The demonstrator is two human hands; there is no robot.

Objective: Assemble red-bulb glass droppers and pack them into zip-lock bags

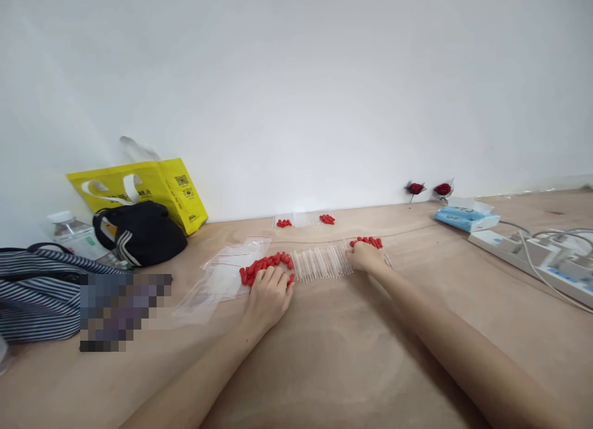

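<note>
My left hand (269,293) lies over a pile of small red caps (266,265), its slightly bent fingers spread on them. One red cap shows beside its thumb; I cannot make out a grip on it. A row of thin clear tubes (322,263) lies side by side between my hands. At the row's right end, my right hand (367,256) has its fingers pinched together, the fingertips partly hidden. Several more red pieces (368,241) lie just beyond that hand. Under and left of the pile are flat clear zip bags (227,271).
Against the wall, two clear bags hold red pieces (327,219). A yellow bag (139,182), black cap (148,234), bottle (74,234) and striped bag (41,293) stand left. Right are two red flowers (443,189), a tissue pack (466,216) and a power strip (523,253).
</note>
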